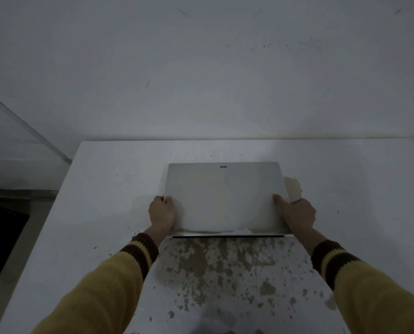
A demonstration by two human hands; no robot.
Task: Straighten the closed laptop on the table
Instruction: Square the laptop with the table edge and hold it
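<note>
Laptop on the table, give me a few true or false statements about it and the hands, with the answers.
1. The laptop is closed. True.
2. Only one hand touches it. False: the left hand and right hand grip its two sides.
3. The logo sits at the lid's far edge. True.
4. The laptop hangs over the table edge. False: it lies wholly on the table.
5. The sleeves are blue. False: yellow with dark striped cuffs.

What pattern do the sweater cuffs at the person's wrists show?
Dark brown and yellow stripes on the sweater cuffs, clearest in the head view.
</note>
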